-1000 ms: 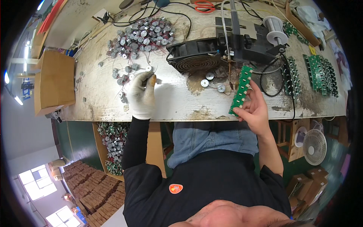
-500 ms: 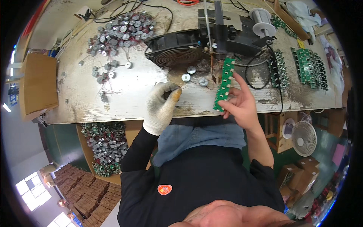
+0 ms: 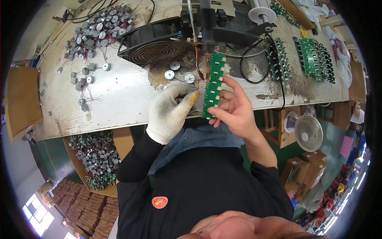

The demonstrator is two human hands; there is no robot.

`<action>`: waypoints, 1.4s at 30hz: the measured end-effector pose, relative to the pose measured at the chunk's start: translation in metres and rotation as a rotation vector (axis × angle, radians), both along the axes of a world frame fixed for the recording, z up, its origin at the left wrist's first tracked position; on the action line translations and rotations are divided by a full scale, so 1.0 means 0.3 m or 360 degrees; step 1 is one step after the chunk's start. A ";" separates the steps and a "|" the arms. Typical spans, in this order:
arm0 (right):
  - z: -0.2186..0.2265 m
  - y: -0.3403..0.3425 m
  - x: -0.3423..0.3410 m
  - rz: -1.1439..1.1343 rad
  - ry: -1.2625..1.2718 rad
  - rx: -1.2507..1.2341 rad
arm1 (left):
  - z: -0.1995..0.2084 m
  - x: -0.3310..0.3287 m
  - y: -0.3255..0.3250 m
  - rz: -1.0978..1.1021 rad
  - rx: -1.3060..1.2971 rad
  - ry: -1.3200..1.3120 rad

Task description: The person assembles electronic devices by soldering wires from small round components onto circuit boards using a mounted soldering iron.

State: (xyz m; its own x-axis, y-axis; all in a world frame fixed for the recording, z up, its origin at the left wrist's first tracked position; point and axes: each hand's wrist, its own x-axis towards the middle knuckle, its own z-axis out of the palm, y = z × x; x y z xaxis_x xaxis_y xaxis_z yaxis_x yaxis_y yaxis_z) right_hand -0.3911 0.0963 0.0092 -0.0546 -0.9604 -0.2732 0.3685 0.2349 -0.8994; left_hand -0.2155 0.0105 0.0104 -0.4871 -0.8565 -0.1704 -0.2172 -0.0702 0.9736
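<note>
My right hand [image 3: 238, 109], bare, pinches a long green circuit board [image 3: 215, 79] near its lower end. The strip stands slantwise over the table's front, with small pale connectors along its edges. My left hand [image 3: 169, 111], in a white glove with a stained thumb tip, is closed in a pinch just left of the board. A thin wire end shows at those fingertips; the rest of it is hidden. Beyond the glove lie small round metal motors [image 3: 170, 75] with thin wires. A soldering tip [image 3: 201, 75] points down beside the board's upper part.
A black fan [image 3: 155, 49] and a dark stand [image 3: 207, 24] rise behind my hands, with a solder spool [image 3: 262, 15] to their right. Piled motors [image 3: 101, 30] lie far left; rows of boards [image 3: 308, 55] stand at right. A black cable [image 3: 281, 89] hangs over the front edge.
The whole view has shifted, so the table's things appear further left and higher. My gloved left hand has come closer to the board, which my right hand still grips.
</note>
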 end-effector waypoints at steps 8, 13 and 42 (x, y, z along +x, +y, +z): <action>-0.007 0.001 -0.003 0.0031 -0.0012 -0.0003 | 0.011 -0.022 0.001 -0.0019 0.0139 -0.0089; 0.002 -0.001 -0.001 -0.0012 0.0012 -0.0025 | 0.011 -0.035 -0.003 0.0097 0.0232 0.0075; -0.011 0.000 0.006 -0.0036 -0.0021 -0.0042 | 0.012 -0.040 -0.005 0.0136 0.0287 0.0073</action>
State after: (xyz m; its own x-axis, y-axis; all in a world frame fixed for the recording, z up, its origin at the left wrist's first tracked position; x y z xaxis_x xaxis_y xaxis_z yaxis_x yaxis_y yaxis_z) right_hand -0.3892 0.0962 0.0058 -0.0729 -0.9659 -0.2486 0.3851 0.2027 -0.9003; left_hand -0.2276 0.0092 0.0141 -0.4248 -0.8526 -0.3043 -0.1588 -0.2607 0.9523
